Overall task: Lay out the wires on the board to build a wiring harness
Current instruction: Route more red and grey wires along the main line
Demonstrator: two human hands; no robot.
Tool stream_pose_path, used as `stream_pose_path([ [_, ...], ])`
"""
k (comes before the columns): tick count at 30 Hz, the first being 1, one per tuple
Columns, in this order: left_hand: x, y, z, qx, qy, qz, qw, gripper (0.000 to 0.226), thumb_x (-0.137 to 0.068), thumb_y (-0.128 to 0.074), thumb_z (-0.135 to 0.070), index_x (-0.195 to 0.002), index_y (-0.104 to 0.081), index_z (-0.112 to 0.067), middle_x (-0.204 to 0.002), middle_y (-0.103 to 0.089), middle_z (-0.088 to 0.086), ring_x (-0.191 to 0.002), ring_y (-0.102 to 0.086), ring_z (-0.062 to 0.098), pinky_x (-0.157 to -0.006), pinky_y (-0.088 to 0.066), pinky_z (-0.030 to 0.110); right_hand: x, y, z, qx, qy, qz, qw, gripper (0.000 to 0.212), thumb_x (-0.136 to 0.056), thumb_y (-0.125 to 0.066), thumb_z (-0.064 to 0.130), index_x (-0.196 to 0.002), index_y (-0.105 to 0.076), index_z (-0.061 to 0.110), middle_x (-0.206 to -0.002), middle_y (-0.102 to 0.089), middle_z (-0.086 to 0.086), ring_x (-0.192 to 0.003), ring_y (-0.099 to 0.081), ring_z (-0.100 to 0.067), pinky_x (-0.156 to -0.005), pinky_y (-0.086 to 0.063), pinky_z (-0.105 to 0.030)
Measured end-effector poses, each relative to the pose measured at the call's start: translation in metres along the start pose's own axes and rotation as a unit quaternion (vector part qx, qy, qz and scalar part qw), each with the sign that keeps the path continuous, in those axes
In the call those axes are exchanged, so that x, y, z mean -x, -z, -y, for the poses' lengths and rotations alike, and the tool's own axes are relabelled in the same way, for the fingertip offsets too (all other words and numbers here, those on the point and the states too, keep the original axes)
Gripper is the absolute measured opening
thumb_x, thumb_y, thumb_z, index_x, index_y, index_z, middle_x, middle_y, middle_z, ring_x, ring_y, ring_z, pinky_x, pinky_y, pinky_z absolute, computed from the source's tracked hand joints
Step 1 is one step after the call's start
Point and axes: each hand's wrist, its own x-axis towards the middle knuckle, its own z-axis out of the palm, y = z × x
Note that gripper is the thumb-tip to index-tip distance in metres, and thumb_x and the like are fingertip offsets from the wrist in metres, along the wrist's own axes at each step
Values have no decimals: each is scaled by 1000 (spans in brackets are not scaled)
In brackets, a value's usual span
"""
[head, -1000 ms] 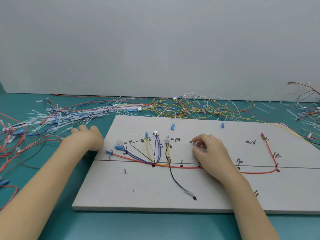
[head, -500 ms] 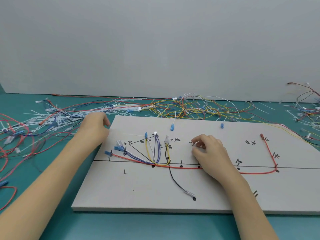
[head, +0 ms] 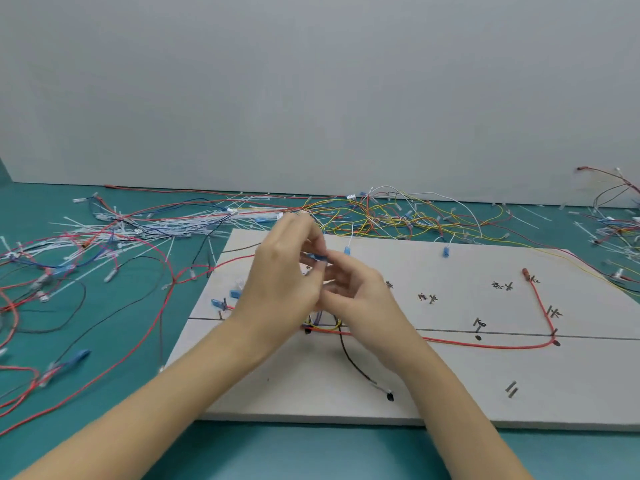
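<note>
Above the board [head: 450, 382], both hands, left [head: 280, 289] and right [head: 349, 292], are pinching a blue-tipped wire [head: 317, 257]; several wires routed, many lying loose at 11 o'clock.

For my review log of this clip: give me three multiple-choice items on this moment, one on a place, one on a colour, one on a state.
1. Where do the two hands meet?
A. Above the white board
B. Over the loose wires at far left
C. Off the table's near edge

2. What colour is the long wire laid along the board's drawn line to its right part?
A. Green
B. Red
C. White

3. What is the left hand doing?
A. Lying flat on the board
B. Hanging idle
C. Pinching a small blue connector

Answers:
1 A: the left hand and right hand are together over the board.
2 B: the red wire follows the line.
3 C: its fingertips grip the blue connector.
</note>
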Motion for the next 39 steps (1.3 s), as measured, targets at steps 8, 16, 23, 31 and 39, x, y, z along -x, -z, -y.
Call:
stream_pose_path([
  [8,-6,6,-7,221,103,11,970,28,-68,-55,4,-82,-54,-20,-91,-60,0,-89,-62,13,-70,-55,28,-12,-4,1,-52,-25,-40,998,22,-95,-50,-2,-109,-67,-6,-106,-66,-30,-84,-61,-24,-84,-52,-51],
  [16,-11,19,40,-150,86,93,981,36,-75,-61,-8,-108,-55,-20,-106,-56,-6,-100,-53,19,-90,-42,37,-28,14,2,-158,-25,-108,981,13,-92,-62,12,-94,-73,6,-79,-68,-7,-72,-64,-15,-64,-55,-23],
  [23,-24,40,75,-276,142,100,946,14,-87,-63,-40,-80,-60,-28,-73,-59,-9,-78,-56,23,-65,-37,31,-33,58,3,-299,-16,-161,940,14,-97,-52,15,-96,-64,7,-94,-67,-5,-85,-63,-18,-80,-57,-29],
  [31,-35,67,109,-187,170,195,948,38,-81,-72,-44,-58,-56,-19,-54,-49,-5,-54,-49,14,-52,-31,28,-34,101,2,-527,-15,-192,828,30,-105,-35,18,-87,-56,7,-92,-73,-8,-91,-71,-23,-91,-53,-41],
  [39,-31,87,137,-315,215,180,907,29,-89,-62,-45,-71,-63,-23,-73,-60,-1,-83,-50,27,-70,-42,36,-26,120,-7,-629,-13,-241,739,22,-101,-43,7,-83,-54,4,-68,-58,-4,-47,-55,-13,-51,-51,-20],
])
